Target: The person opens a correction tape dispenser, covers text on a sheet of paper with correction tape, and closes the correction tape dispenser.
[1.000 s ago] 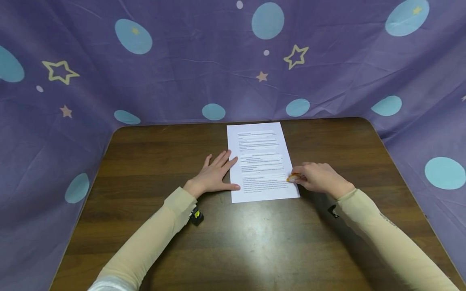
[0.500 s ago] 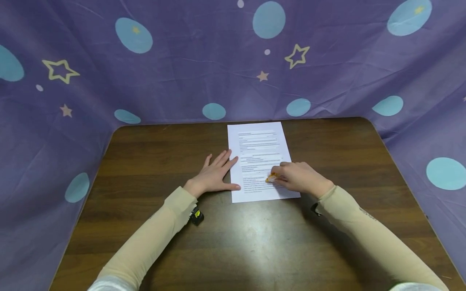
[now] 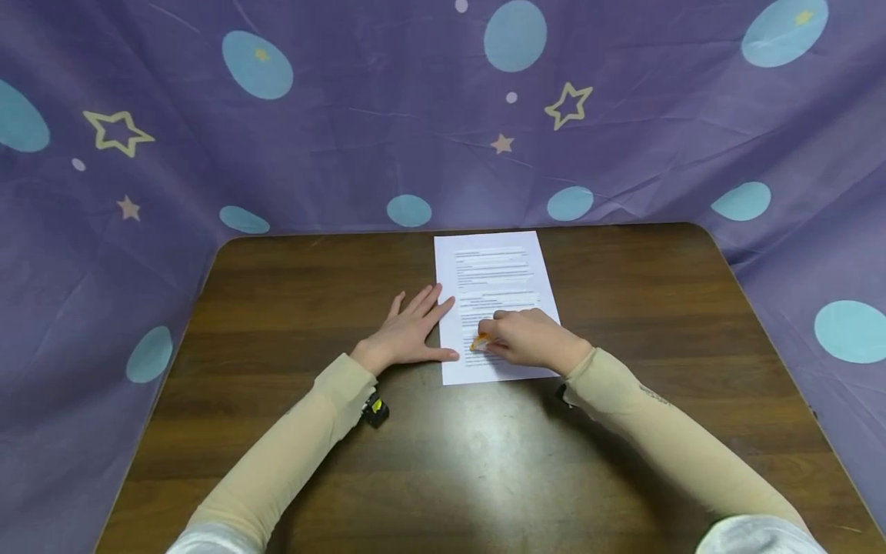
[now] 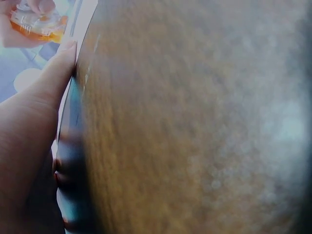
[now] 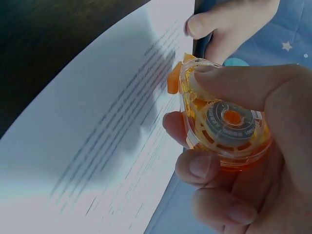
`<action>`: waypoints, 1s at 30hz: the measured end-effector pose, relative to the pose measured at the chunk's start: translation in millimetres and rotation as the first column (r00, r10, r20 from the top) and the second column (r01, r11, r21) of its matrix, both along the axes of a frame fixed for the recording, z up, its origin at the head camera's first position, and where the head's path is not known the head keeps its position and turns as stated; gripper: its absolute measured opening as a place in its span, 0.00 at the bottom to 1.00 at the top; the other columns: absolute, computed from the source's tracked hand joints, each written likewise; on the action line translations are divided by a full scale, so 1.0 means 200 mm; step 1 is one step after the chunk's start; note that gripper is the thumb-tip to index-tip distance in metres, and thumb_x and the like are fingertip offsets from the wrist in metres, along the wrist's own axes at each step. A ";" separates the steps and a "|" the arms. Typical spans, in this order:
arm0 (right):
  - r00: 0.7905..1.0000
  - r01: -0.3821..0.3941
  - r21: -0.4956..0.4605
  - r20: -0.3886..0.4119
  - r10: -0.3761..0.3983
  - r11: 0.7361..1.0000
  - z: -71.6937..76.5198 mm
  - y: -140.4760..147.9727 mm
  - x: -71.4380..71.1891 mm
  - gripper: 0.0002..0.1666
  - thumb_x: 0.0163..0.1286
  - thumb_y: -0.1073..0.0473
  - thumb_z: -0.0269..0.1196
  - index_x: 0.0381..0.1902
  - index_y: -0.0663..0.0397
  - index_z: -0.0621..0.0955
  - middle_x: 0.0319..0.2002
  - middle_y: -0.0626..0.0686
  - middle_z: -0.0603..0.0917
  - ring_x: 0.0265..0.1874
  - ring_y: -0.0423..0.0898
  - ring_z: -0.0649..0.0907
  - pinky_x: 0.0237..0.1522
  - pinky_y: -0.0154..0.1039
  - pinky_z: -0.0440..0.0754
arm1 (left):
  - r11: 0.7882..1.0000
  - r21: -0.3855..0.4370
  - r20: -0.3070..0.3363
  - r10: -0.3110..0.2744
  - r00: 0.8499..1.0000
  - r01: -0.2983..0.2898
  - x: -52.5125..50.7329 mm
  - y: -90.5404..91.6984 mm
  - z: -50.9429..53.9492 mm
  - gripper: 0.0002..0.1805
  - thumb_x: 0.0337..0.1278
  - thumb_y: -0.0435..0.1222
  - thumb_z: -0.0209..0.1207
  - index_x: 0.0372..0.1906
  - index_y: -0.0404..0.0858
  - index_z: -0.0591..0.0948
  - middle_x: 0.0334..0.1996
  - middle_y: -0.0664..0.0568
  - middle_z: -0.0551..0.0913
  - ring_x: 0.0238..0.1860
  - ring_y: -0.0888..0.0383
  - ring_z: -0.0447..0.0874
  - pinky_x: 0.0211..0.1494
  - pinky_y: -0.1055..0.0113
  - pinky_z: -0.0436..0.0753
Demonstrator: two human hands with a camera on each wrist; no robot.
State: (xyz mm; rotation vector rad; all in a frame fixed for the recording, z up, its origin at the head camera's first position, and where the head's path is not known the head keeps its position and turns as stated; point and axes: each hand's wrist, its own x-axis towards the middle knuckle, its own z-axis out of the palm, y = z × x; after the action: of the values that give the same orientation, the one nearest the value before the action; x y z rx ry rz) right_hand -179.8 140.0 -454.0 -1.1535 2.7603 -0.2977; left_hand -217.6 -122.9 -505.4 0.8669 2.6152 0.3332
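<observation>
A sheet of white printed paper [image 3: 453,374] lies on the table, with white strips covering many of its text lines. My right hand [image 3: 531,338] holds a correction tape dispenser [image 3: 481,343] over the lower left part of the text. Seen from the right wrist, the correction tape [image 5: 231,119] has a clear and orange case with a grey reel inside; thumb and fingers curl round it, and its orange tip is at the paper. My left hand [image 3: 404,332] rests flat with spread fingers, fingertips and thumb on the sheet's left edge.
The brown wooden table [image 3: 311,292] has a back edge against a purple curtain [image 3: 332,115] with stars and blue dots. That curtain also runs along both sides. Near the left wrist is a black wrist device [image 3: 376,410].
My right hand has moved left across the sheet with the correction tape, from the right edge to near the left margin. The left hand has stayed in place.
</observation>
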 end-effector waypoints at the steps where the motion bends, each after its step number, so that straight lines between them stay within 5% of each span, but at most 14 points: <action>1: 1.000 -0.003 0.001 0.002 0.003 1.000 0.00 -0.01 0.00 0.08 0.71 0.54 0.71 0.39 0.48 0.82 0.28 0.46 0.80 0.21 0.40 0.74 0.23 0.42 0.77 | 1.000 -0.003 -0.001 0.000 1.000 0.000 0.00 0.00 0.01 0.59 0.60 0.72 0.59 0.86 0.49 0.48 0.86 0.46 0.36 0.85 0.50 0.31 0.80 0.35 0.34; 30: 0.997 0.032 0.087 0.064 -0.037 0.996 0.01 -0.04 0.00 0.04 0.69 0.62 0.69 0.41 0.49 0.85 0.28 0.48 0.80 0.21 0.42 0.74 0.23 0.43 0.76 | 1.000 0.002 -0.005 0.005 1.000 -0.005 0.01 0.00 0.02 0.59 0.59 0.71 0.60 0.86 0.49 0.49 0.86 0.46 0.37 0.85 0.50 0.32 0.80 0.35 0.34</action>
State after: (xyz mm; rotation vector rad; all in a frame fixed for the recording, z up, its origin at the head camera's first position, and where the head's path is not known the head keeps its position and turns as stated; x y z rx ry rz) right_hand -179.8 131.5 -451.4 -1.0571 2.7097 -0.2142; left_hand -216.0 -122.5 -502.1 0.8632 2.6219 0.3350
